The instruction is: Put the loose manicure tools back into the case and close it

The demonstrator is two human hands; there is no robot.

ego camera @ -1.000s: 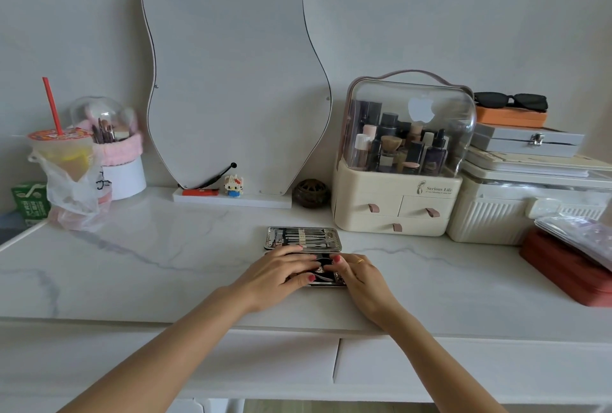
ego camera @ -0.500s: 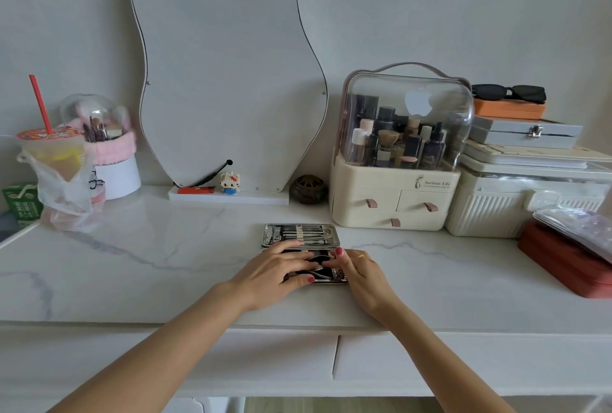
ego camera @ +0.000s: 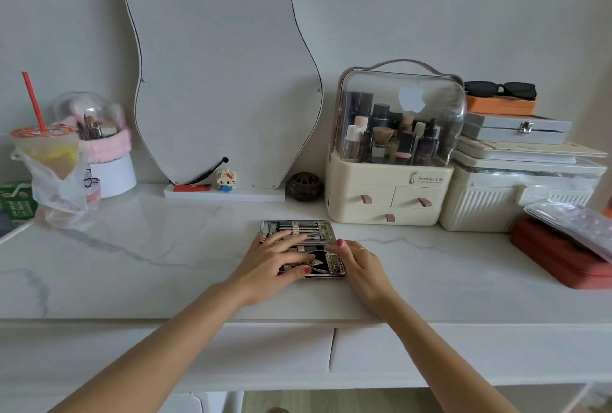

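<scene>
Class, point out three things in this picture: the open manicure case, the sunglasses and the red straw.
manicure case (ego camera: 299,229), head view, far half with strapped tools.
sunglasses (ego camera: 500,89), head view, bridge between the lenses.
red straw (ego camera: 33,101), head view, mid-shaft.

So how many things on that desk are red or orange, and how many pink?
Red or orange: 5: straw, cup lid, lighter, orange case, red box
Pink: 1: headband
Total: 6

- The left hand (ego camera: 276,260) covers much of the open case (ego camera: 326,266); tools beneath cannot be told.
- The green carton (ego camera: 13,205) and red box (ego camera: 559,258) are cut by the edges.
</scene>
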